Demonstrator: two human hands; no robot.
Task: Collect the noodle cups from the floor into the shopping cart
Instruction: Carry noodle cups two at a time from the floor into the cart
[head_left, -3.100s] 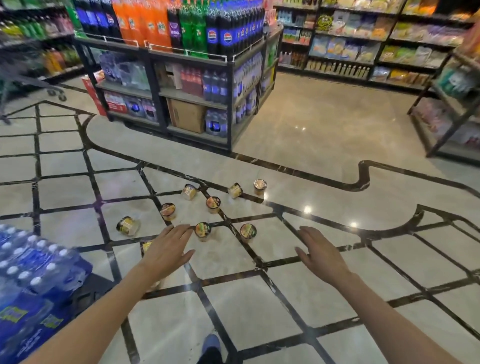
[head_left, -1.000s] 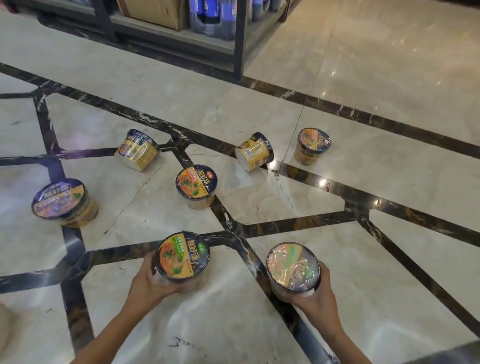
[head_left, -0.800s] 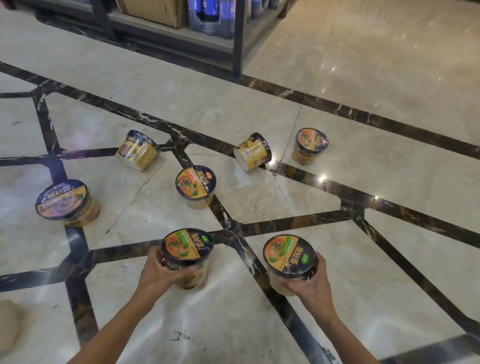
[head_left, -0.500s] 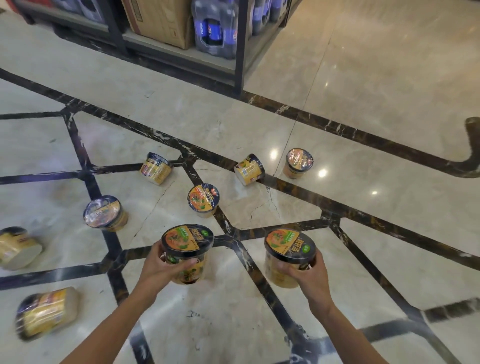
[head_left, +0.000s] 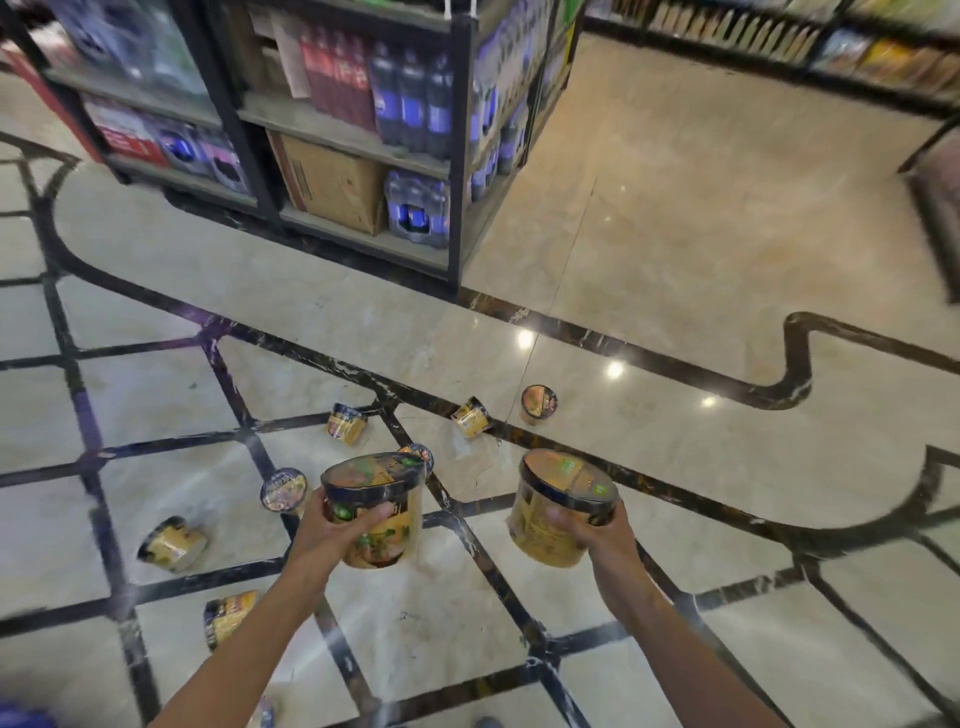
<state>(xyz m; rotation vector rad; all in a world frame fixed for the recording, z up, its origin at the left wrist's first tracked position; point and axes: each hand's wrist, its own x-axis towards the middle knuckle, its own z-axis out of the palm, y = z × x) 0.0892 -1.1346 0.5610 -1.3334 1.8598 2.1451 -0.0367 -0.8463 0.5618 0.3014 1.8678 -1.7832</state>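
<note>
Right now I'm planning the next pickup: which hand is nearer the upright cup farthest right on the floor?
Right. The right hand sits below that upright cup, nearly in line; the left hand is farther left.

You get a bright, warm indoor view, evenly lit from overhead. Three small hot spots of glare sit on the polished floor (head_left: 675, 234) just right of centre, and a softer sheen spreads across the tiles in the upper right. Shadows are faint and short. Motion blur smears most of the frame: the shelf unit (head_left: 358, 130) at upper left is streaky, labels unreadable, and the far shelves along the top edge are soft. Wide-angle distortion bends the dark floor lines, strongest toward the left and right edges.
</note>
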